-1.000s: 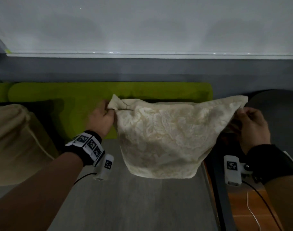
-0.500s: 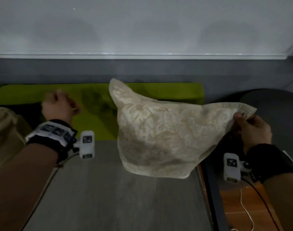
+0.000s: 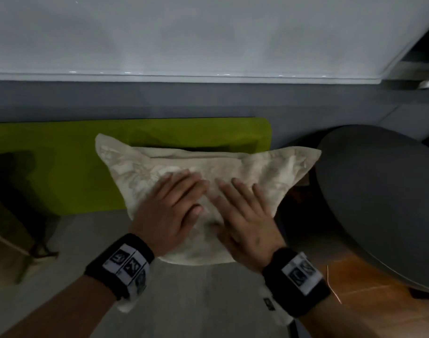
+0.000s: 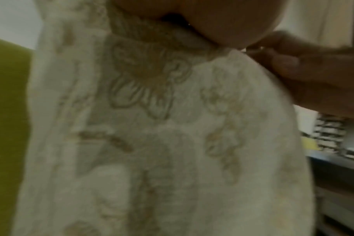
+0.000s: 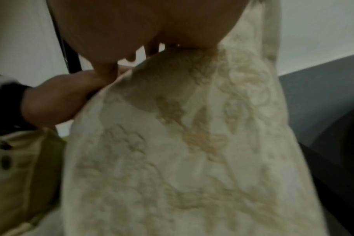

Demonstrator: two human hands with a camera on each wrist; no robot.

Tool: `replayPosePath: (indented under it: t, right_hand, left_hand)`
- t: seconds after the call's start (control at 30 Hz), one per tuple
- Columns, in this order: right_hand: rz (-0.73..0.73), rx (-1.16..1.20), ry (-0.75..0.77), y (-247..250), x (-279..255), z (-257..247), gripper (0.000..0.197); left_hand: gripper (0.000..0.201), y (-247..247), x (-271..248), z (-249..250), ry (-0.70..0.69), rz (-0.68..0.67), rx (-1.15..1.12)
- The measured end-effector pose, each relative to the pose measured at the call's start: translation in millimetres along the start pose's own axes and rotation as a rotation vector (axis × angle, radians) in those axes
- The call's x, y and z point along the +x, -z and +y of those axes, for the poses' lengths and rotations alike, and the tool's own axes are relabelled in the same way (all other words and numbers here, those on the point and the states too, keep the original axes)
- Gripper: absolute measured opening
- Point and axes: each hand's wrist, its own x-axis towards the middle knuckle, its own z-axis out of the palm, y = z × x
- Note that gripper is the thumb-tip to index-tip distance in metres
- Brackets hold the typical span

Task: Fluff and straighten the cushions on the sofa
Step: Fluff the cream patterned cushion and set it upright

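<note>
The likeliest slip, as I judge it, is the cream cushion (image 3: 203, 191) sliding off to the right, where its corner already overhangs the gap beside the dark grey round seat (image 3: 379, 203); a hard push from flat palms, with nothing pinching the fabric, could tip or shove it that way; pressing too long in the middle could also leave it dented rather than plump; the left hand (image 3: 170, 211) and right hand (image 3: 242, 215) lie side by side on its near face, each grip open with fingers straight, holding nothing; the cushion leans against the green sofa back (image 3: 62, 167), its lower edge on the grey seat (image 3: 184, 301); pale, embroidered with raised floral patterns, soft, its upper corners pointed and limp
</note>
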Motion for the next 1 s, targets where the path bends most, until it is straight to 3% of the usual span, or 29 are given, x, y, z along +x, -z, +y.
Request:
replayPosePath:
  t: [0.1,0.2,0.3,0.33,0.4,0.47,0.53,0.6,0.67,0.73,0.83,0.9,1.0]
  right_hand:
    - [-0.253,-0.135,-0.251,-11,25,32,0.073]
    - [-0.357,-0.015,-0.612,6,55,75,0.079]
    - [-0.414,-0.044,-0.697,22,59,95,0.084]
    - [-0.357,-0.035,-0.699,28,56,94,0.085]
    - [-0.015,0.06,-0.714,29,44,101,0.087]
    - [0.364,0.419,-0.829,31,36,107,0.085]
    - [0.531,0.92,-1.002,34,30,110,0.075]
    - [0.534,1.113,-1.042,39,28,116,0.051]
    - [0.516,0.975,-1.05,48,27,118,0.034]
    - [0.507,0.838,-1.034,55,27,121,0.033]
    - [0.463,0.751,-0.975,65,38,124,0.022]
    - [0.414,0.666,-0.989,65,56,124,0.02]
    - [0.418,0.443,-1.025,57,74,116,0.048]
  left_hand:
    - [0.067,-4,19,-30,0.248,-0.08,0.102]
    - [0.079,1,39,-62,0.411,-0.184,0.093]
    - [0.069,9,43,-96,0.642,-0.245,0.15]
    - [0.067,13,39,-109,0.736,-0.234,0.135]
    - [0.078,23,27,-125,0.799,-0.165,0.033]
    - [0.084,33,17,-123,0.755,-0.125,-0.152]
    - [0.073,40,10,-113,0.763,-0.061,-0.392]
    - [0.063,44,9,-104,0.813,0.055,-0.55]
    - [0.042,47,7,-101,0.844,0.193,-0.599]
    - [0.012,56,7,-100,0.864,0.338,-0.639]
    - [0.025,70,16,-111,0.886,0.464,-0.663]
    - [0.039,71,26,-119,0.938,0.419,-0.579]
    - [0.038,63,39,-107,0.953,0.453,-0.341]
